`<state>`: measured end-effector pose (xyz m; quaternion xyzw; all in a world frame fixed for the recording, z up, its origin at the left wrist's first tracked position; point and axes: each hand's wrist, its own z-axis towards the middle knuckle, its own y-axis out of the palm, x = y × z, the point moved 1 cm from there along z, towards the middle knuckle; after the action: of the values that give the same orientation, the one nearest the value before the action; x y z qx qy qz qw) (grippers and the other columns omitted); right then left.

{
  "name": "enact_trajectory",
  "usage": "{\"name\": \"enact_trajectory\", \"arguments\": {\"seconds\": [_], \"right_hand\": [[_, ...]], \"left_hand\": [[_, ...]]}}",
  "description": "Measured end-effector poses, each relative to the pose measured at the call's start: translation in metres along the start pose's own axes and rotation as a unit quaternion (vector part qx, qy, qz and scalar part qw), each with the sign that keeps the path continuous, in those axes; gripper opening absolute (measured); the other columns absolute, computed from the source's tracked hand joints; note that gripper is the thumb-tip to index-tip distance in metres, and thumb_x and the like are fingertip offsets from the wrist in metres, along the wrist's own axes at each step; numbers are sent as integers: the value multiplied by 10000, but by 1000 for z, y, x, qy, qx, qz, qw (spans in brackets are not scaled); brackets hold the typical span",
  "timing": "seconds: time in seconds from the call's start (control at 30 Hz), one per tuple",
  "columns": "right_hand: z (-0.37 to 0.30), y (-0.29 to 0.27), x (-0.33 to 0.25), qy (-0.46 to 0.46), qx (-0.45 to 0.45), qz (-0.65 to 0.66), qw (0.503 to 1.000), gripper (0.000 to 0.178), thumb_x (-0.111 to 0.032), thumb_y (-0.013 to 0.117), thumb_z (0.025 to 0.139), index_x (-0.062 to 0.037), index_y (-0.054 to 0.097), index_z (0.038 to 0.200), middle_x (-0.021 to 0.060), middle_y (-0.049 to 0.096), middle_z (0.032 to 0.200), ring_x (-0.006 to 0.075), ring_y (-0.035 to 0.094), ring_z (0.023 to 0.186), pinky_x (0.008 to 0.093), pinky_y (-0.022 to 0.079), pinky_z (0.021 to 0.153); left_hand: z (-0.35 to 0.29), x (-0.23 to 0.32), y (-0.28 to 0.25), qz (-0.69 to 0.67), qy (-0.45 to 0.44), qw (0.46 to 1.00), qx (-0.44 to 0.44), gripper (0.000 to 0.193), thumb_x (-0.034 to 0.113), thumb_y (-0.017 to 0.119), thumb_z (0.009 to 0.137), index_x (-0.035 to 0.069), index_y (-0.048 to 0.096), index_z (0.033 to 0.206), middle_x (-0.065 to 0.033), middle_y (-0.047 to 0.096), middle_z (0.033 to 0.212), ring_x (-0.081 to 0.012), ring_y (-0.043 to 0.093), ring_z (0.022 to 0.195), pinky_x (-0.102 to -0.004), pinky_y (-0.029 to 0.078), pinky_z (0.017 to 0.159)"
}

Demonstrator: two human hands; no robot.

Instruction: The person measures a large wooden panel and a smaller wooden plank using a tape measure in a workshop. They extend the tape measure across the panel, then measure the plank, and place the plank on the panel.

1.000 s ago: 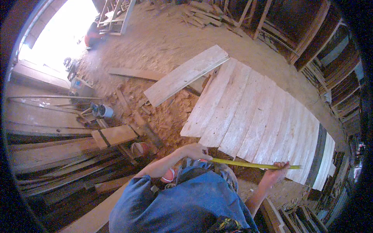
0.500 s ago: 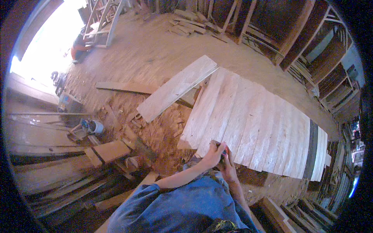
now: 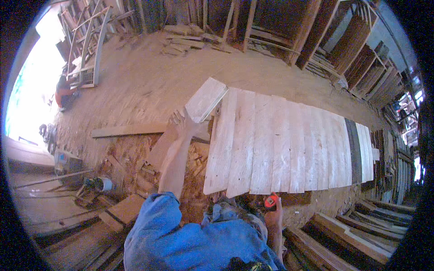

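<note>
My left arm reaches forward over a loose pale plank (image 3: 205,100), which lies slanting at the left end of a row of boards. My left hand (image 3: 180,119) rests on this plank with its fingers spread, and the forearm hides part of it. Low and close to my body, my right hand (image 3: 272,214) is closed around a small red-and-black tape measure (image 3: 271,201). The tape measure is just below the near ends of the pale boards (image 3: 285,149), laid side by side. One dark strip (image 3: 353,151) lies among them toward the right.
A narrow board (image 3: 129,130) lies on the sawdust-covered floor at left, near a white bucket (image 3: 106,184). Stacked timber (image 3: 348,235) stands at lower right. Far left, another person (image 3: 64,92) crouches by a wooden frame (image 3: 92,54). Tall wooden racks (image 3: 312,36) line the back.
My left hand has left my right hand and moved forward and left onto the loose plank. My right hand has dropped slightly nearer my body with the tape measure. The view has shifted.
</note>
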<state>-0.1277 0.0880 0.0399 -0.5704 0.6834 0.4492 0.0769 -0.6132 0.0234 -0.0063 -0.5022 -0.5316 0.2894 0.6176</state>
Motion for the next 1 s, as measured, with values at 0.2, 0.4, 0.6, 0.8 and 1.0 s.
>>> {"name": "enact_trajectory", "arguments": {"seconds": [0.2,0.4,0.6,0.8,1.0], "right_hand": [[13,-45,13,32,24,-32,999,444,-475,515,999,-108,578,1242,100,653,1063,273,643,945,480,549,767],[33,-22,26,13,-77,-97,992,374,-427,563,986,-122,583,1202,56,629,1018,226,640,908,435,551,725],[61,3,30,-42,-94,-358,928,318,-281,664,953,-114,576,1209,40,600,978,149,603,838,325,538,715],[150,59,26,-297,-115,-672,668,773,-308,832,766,-13,443,1366,179,584,1225,308,587,1107,429,474,966],[204,150,36,-325,-119,-746,569,807,-312,849,707,-108,443,1373,173,543,1296,405,546,1169,501,448,971]], "left_hand": [[35,7,18,20,42,996,-72,1329,613,813,599,-12,126,1549,-293,238,1552,-442,207,1460,-603,157,1170],[11,-44,19,-8,72,997,-7,1262,538,844,585,-44,203,1503,-290,348,1469,-442,300,1397,-525,257,1152],[-124,-99,-62,-153,82,978,-114,1284,471,906,578,-71,182,1490,-269,346,1462,-385,349,1368,-473,350,1126],[-203,-108,-70,-290,174,934,-117,1259,445,924,536,-40,213,1455,-247,374,1373,-388,357,1343,-492,320,1120],[-221,-170,-3,-435,158,878,-118,1219,406,933,518,25,241,1446,-207,377,1349,-375,384,1306,-479,334,1098]]}}
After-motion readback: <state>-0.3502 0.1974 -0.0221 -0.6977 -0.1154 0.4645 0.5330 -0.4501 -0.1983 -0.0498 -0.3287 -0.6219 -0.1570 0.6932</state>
